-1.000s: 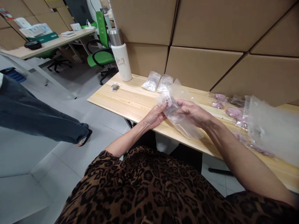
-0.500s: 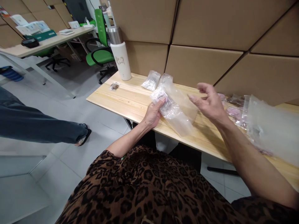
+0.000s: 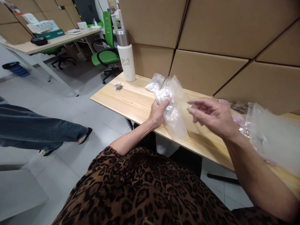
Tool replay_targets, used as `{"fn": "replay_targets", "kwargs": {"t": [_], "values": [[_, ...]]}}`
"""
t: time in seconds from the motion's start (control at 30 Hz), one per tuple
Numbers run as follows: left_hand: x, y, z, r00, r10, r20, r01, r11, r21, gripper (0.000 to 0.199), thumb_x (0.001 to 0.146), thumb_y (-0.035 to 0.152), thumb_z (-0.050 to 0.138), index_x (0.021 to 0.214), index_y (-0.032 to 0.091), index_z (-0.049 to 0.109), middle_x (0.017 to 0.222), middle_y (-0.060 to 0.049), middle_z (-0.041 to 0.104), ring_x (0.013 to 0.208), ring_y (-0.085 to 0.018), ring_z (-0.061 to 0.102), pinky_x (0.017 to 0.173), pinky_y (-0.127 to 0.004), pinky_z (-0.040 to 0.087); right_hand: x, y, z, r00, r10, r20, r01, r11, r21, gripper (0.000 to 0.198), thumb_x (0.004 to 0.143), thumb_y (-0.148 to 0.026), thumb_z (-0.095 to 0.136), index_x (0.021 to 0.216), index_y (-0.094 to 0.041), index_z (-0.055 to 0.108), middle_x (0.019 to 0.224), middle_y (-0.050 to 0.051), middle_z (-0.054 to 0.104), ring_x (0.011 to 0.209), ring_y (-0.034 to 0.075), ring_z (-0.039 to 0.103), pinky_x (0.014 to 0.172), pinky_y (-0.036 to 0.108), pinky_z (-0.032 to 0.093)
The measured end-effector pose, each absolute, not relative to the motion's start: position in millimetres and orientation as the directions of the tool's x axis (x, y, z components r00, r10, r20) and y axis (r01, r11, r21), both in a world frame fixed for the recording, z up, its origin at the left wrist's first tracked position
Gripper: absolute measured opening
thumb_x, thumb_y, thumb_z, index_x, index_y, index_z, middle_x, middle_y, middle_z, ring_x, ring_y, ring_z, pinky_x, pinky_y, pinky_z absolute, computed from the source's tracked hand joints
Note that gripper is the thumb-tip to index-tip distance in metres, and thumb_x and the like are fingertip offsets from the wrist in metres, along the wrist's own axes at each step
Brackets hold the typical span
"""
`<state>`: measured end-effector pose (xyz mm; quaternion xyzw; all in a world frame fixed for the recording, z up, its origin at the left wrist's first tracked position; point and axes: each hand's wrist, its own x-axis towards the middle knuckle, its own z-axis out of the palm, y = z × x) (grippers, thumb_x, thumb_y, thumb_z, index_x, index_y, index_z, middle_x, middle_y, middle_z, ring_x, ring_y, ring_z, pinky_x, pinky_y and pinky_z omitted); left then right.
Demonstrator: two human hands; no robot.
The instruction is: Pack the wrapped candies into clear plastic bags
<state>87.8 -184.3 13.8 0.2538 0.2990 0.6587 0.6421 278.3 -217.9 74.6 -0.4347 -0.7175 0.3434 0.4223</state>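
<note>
My left hand point(image 3: 158, 115) grips a clear plastic bag point(image 3: 175, 125) over the table, thumb pressed on top. The bag looks folded or layered, and its contents are hard to make out through the shine. To the right, my right hand point(image 3: 214, 118) hovers close to the bag's loose film, with thumb and fingers a little apart and nothing visible between them. Behind the held bag lies a small filled clear packet point(image 3: 155, 82). A smaller packet with something brown inside point(image 3: 118, 87) rests near the table's left end.
A white tumbler with a steel lid point(image 3: 127, 61) stands at the table's back left corner. Cardboard boxes point(image 3: 208, 70) wall off the back. Pink packets point(image 3: 240, 120) and a pile of clear bags point(image 3: 274, 134) cover the right side. A person's leg point(image 3: 44, 125) is at left.
My right hand has lowered slightly, its fingers closer together. The bag in my left hand has turned more upright. At left, the person's second foot has come into view.
</note>
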Motion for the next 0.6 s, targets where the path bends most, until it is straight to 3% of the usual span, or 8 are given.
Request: {"fn": "replay_targets", "kwargs": {"t": [0.1,0.2,0.3,0.4,0.6], "values": [[100.6,-181.7,11.3,-0.07,0.997,-0.04,-0.692,-0.019,0.721,0.048,0.066,0.04,0.098,0.097,0.019,0.07,0.085,0.002,0.075,0.086,-0.015,0.073,0.09,-0.03,0.055,254.3,-232.5,60.6,-0.4,0.773,0.492,0.476,0.634,-0.609,0.026,0.099,-0.028,0.065,0.121,-0.022,0.077,0.089,0.006,0.075,0.07,0.018,0.07,0.066,0.034,0.061],[105.5,-183.7,15.3,-0.022,0.997,-0.076,-0.697,0.039,0.716,0.036,0.08,0.04,0.089,0.1,0.019,0.068,0.093,-0.002,0.077,0.104,-0.02,0.075,0.098,-0.034,0.057,241.4,-235.7,36.9,-0.479,0.656,0.584,0.552,0.742,-0.381,0.038,0.1,-0.017,0.054,0.132,-0.016,0.073,0.11,0.014,0.078,0.095,0.025,0.076,0.085,0.042,0.066],[99.5,-192.3,27.5,0.094,0.991,-0.094,-0.735,0.133,0.664,0.039,0.093,0.057,0.073,0.102,0.019,0.069,0.11,-0.01,0.078,0.122,-0.026,0.072,0.107,-0.039,0.058,240.9,-234.7,22.2,-0.493,0.62,0.61,0.584,0.756,-0.296,0.042,0.099,-0.012,0.052,0.136,-0.014,0.07,0.121,0.016,0.077,0.106,0.028,0.076,0.091,0.045,0.066],[90.2,-203.7,39.0,0.202,0.978,-0.053,-0.733,0.187,0.654,0.051,0.096,0.069,0.063,0.108,0.021,0.073,0.123,-0.01,0.077,0.132,-0.028,0.069,0.111,-0.042,0.058,244.5,-235.5,19.4,-0.487,0.608,0.628,0.607,0.752,-0.258,0.042,0.099,-0.011,0.052,0.137,-0.013,0.069,0.118,0.016,0.076,0.105,0.028,0.075,0.09,0.044,0.067],[84.0,-206.5,38.8,0.15,0.987,-0.05,-0.686,0.14,0.714,0.015,0.089,0.023,0.079,0.1,0.019,0.071,0.11,-0.006,0.08,0.129,-0.025,0.071,0.118,-0.042,0.054,251.1,-239.5,19.1,-0.549,0.631,0.548,0.665,0.727,-0.171,0.046,0.1,-0.01,0.045,0.139,-0.014,0.069,0.1,0.013,0.071,0.086,0.025,0.072,0.07,0.038,0.064]]}}
